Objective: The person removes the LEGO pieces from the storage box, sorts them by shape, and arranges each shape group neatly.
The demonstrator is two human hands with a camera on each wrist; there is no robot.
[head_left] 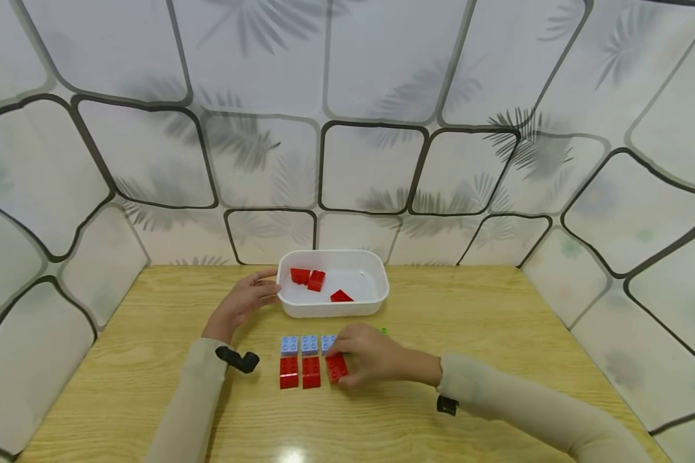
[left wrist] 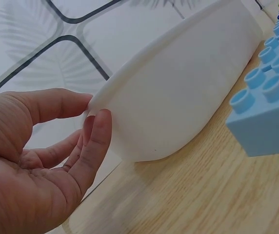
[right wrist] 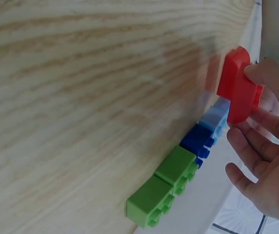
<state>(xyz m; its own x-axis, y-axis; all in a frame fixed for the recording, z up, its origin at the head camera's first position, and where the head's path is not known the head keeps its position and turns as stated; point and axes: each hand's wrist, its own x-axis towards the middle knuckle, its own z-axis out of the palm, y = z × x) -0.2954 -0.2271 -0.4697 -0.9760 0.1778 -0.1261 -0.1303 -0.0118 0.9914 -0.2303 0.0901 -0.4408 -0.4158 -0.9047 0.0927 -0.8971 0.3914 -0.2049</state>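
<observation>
My right hand (head_left: 367, 354) pinches a red toy brick (head_left: 336, 368) between thumb and fingers, at the right end of a row with two other red bricks (head_left: 311, 373). In the right wrist view the held brick shows a smooth, rounded side, and its studs face the palm. Directly behind that row stand light blue bricks (head_left: 309, 344), studs up; the hand partly covers their right end. My left hand (head_left: 248, 301) touches the left end of a white plastic tub (left wrist: 173, 83), fingertips right at its rim and outer wall, fingers loosely bent.
Several red pieces (head_left: 316, 280) lie inside the tub, which stands near the patterned back wall. Green bricks (right wrist: 151, 200) and a dark blue brick (right wrist: 197, 139) continue the line beyond the light blue ones, mostly hidden by the right hand in the head view. Wood-grain table (head_left: 469, 308) underneath.
</observation>
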